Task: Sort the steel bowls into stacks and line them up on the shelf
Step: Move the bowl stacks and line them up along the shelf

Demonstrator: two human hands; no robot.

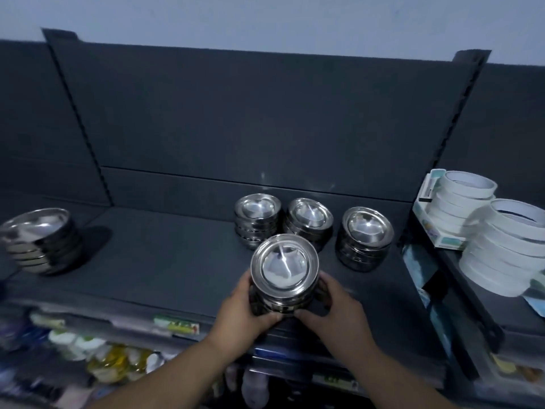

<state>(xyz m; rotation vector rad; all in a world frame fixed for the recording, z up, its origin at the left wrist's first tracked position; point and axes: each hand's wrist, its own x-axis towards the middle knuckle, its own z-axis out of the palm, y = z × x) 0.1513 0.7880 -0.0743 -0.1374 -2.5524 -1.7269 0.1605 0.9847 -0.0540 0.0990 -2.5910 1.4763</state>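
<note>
Currently the held stack [284, 267] of steel bowls is at the near centre of the shelf [165, 261], clasped from both sides. The left hand [244, 311] and right hand [336, 308] wrap its lower wall, with the fingers [308, 314] curled round and meeting at the near side. Cannot tell whether its base rests on the shelf or is just lifted.

Just beyond it stand the left row stack [257, 219], middle row stack [309, 222] and right row stack [365, 237]. The held stack's far rim looks close to the gap between the left and middle ones.

Risks, as judged:
- Grip is low on a tall pile, so the upper bowls are unrestrained. Any tilt while pushing or lifting could slide them off, and polished steel gives little friction.
- Pushing further in on this heading could knock the left or middle row stack and shove it out of line.
- The right row stack looks slightly skewed at the top, so a jolt through the shelf may shift it.
- The held stack is near the front edge, and letting go too early there risks a fall onto the goods below.
- The wider stack [41, 240], far left, is well apart and unlikely to be disturbed.
- The tape rolls [507, 249] at right sit on the adjoining shelf, clear of the hands.
</note>
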